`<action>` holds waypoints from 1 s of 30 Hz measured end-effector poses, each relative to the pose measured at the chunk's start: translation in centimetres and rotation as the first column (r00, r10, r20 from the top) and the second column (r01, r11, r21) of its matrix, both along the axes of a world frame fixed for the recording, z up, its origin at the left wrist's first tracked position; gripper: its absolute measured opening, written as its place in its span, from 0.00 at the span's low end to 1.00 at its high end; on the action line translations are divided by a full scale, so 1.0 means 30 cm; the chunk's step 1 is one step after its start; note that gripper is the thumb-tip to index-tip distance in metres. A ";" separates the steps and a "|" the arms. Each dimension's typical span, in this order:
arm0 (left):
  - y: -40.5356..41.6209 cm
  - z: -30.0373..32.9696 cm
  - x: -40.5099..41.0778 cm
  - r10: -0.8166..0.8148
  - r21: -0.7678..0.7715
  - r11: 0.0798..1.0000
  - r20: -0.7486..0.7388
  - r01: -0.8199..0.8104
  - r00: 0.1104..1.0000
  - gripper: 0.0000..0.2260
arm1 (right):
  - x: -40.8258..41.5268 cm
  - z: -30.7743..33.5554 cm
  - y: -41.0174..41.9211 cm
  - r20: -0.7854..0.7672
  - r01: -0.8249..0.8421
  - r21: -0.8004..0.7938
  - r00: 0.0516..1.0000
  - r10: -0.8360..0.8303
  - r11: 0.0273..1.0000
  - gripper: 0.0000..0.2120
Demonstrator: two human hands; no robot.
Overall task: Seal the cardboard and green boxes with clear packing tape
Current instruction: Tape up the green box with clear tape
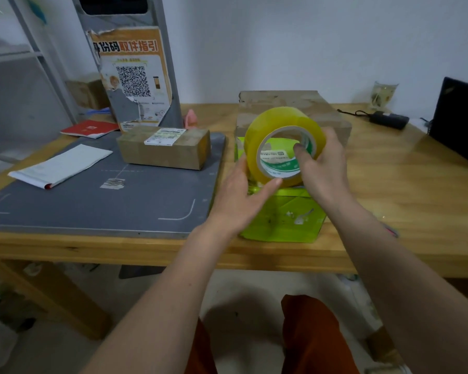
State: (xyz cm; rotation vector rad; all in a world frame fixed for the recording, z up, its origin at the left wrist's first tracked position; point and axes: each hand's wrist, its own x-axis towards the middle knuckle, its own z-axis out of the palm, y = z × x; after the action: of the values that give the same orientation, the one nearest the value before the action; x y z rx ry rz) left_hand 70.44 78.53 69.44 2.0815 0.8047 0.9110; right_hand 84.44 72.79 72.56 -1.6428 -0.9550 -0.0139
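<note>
A big roll of yellowish clear packing tape [277, 122] is held up over the green box [284, 217], which lies on the wooden table near its front edge. My right hand [322, 166] grips the roll, thumb hooked inside its core. My left hand [241, 193] touches the roll's lower left rim with its thumb on the edge. Behind the green box stands a large cardboard box [289, 103]. A smaller cardboard box [165, 148] with a white label sits to the left on a grey mat.
The grey mat [92, 203] covers the table's left part, with a white booklet [60, 166] and a red booklet [89, 128] on it. A grey stand with an orange QR poster [133, 71] rises behind. A black power adapter [388, 120] and a laptop [457, 122] are at right.
</note>
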 end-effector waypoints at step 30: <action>-0.017 0.090 0.030 0.184 0.410 0.887 -0.737 0.214 0.650 0.41 | 0.293 -0.191 -0.238 0.205 0.217 -0.268 0.965 -0.165 0.939 0.21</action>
State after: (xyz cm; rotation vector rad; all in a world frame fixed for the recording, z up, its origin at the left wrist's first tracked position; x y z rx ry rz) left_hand 71.35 78.02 72.12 2.9709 1.0470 0.1364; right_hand 93.24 65.64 66.83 -2.0294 -0.9615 -0.1649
